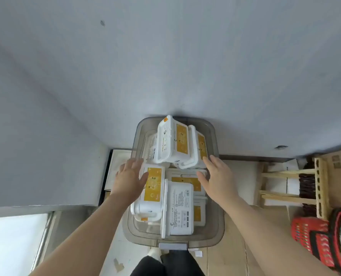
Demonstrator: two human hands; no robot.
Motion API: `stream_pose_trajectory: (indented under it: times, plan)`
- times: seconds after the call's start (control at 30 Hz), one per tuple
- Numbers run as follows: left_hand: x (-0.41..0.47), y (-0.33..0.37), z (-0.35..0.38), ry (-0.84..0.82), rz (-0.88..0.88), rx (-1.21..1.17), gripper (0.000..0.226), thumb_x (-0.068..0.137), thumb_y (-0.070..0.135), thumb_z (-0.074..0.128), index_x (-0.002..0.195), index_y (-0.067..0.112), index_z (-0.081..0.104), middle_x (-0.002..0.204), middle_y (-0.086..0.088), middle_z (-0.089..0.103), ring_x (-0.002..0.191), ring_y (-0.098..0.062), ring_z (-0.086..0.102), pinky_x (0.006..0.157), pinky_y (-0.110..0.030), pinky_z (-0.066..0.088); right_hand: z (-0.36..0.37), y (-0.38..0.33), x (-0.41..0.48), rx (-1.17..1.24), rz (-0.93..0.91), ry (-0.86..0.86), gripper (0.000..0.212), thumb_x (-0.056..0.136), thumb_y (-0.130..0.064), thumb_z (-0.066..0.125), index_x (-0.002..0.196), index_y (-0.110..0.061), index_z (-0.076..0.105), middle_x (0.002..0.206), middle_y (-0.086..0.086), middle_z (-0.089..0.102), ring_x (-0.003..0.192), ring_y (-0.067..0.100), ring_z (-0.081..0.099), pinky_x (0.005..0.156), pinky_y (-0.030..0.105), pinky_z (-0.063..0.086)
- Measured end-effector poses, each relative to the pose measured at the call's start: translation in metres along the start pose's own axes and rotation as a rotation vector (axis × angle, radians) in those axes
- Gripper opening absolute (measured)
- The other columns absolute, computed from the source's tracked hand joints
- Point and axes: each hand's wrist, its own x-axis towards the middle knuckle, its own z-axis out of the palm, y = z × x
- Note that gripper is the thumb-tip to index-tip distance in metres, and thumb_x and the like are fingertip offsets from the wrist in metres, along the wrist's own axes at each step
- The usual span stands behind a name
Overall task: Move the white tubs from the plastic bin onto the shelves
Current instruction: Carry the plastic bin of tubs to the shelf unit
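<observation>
The grey plastic bin (213,136) stands on the floor in the lower middle of the frame. The white tubs (171,140) lie piled in it at several angles, some on their side, probably because they were put in loose. Both hands are released, with fingers straight and spread. The left hand (129,177) is over a tub at centre left, the right hand (218,177) beside the tilted upper tubs. Neither holds anything; they seem placed to take a tub from two sides. No shelves are visible.

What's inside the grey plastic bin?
Several white tubs with yellow labels, piled at odd angles. The pile hides the bin floor and any tubs beneath; the left hand and right hand cover some edges.
</observation>
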Motion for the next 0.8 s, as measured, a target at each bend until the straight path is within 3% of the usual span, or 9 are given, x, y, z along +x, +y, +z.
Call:
stream_pose_trajectory:
  times: [0.17, 0.27, 0.37, 0.5, 0.57, 0.63, 0.7, 0.8]
  plan:
    - [0.022, -0.022, 0.028, -0.049, -0.118, 0.022, 0.056, 0.097, 0.047, 0.038, 0.148, 0.029, 0.022, 0.154, -0.003, 0.020, 0.138, -0.028, 0.026, 0.106, -0.047, 0.036, 0.049, 0.028, 0.012, -0.032, 0.054, -0.068, 0.058, 0.096, -0.049, 0.039, 0.146, -0.021, 0.032, 0.153, 0.007, 0.032, 0.142, 0.025, 0.025, 0.114, 0.037, 0.023]
    - [0.033, -0.034, 0.040, -0.087, -0.171, -0.020, 0.054, 0.096, 0.050, 0.035, 0.145, 0.036, 0.018, 0.151, -0.005, 0.024, 0.135, -0.032, 0.032, 0.101, -0.052, 0.040, 0.070, 0.043, 0.020, -0.083, 0.104, -0.099, 0.064, 0.096, -0.052, 0.034, 0.150, -0.021, 0.022, 0.158, 0.007, 0.018, 0.146, 0.027, 0.014, 0.117, 0.040, 0.017]
    - [0.041, -0.047, 0.053, -0.185, -0.195, -0.066, 0.061, 0.093, 0.058, 0.030, 0.145, 0.044, 0.002, 0.150, -0.005, 0.026, 0.127, -0.033, 0.043, 0.092, -0.051, 0.048, 0.083, 0.052, 0.026, -0.075, 0.140, -0.117, 0.068, 0.095, -0.052, 0.037, 0.151, -0.021, 0.016, 0.160, 0.008, 0.005, 0.146, 0.030, 0.010, 0.116, 0.042, 0.023]
    - [0.048, -0.047, 0.059, -0.252, -0.213, -0.161, 0.076, 0.092, 0.058, 0.036, 0.147, 0.043, -0.014, 0.149, -0.011, 0.026, 0.117, -0.034, 0.053, 0.078, -0.038, 0.045, 0.098, 0.057, 0.032, -0.001, 0.185, -0.087, 0.075, 0.093, -0.048, 0.049, 0.152, -0.021, 0.010, 0.160, 0.008, -0.006, 0.133, 0.032, 0.039, 0.097, 0.035, 0.047]
    - [0.051, -0.048, 0.056, -0.250, -0.209, -0.168, 0.086, 0.090, 0.061, 0.039, 0.143, 0.044, -0.026, 0.146, -0.015, 0.030, 0.114, -0.033, 0.054, 0.078, -0.036, 0.043, 0.099, 0.059, 0.035, 0.014, 0.220, -0.086, 0.078, 0.092, -0.045, 0.052, 0.152, -0.023, 0.008, 0.159, 0.013, 0.000, 0.116, 0.030, 0.057, 0.087, 0.031, 0.052]
    - [0.055, -0.050, 0.053, -0.262, -0.190, -0.128, 0.092, 0.087, 0.065, 0.040, 0.140, 0.043, -0.031, 0.145, -0.017, 0.032, 0.112, -0.033, 0.056, 0.080, -0.037, 0.044, 0.098, 0.060, 0.037, 0.004, 0.242, -0.106, 0.079, 0.092, -0.044, 0.053, 0.152, -0.024, 0.005, 0.151, 0.021, 0.020, 0.088, 0.026, 0.067, 0.074, 0.030, 0.055]
    - [0.060, -0.050, 0.050, -0.283, -0.175, -0.100, 0.097, 0.084, 0.068, 0.042, 0.140, 0.042, -0.033, 0.147, -0.018, 0.030, 0.114, -0.035, 0.055, 0.087, -0.041, 0.045, 0.098, 0.062, 0.037, -0.022, 0.240, -0.097, 0.083, 0.090, -0.043, 0.057, 0.152, -0.023, 0.004, 0.130, 0.021, 0.039, 0.065, 0.017, 0.057, 0.061, 0.025, 0.051]
    - [0.068, -0.048, 0.046, -0.310, -0.167, -0.112, 0.106, 0.077, 0.073, 0.046, 0.138, 0.043, -0.034, 0.152, -0.019, 0.022, 0.118, -0.036, 0.054, 0.095, -0.046, 0.045, 0.098, 0.062, 0.039, -0.015, 0.267, -0.088, 0.092, 0.087, -0.045, 0.060, 0.152, -0.022, 0.000, 0.108, 0.015, 0.046, 0.055, 0.010, 0.046, 0.051, 0.020, 0.043]
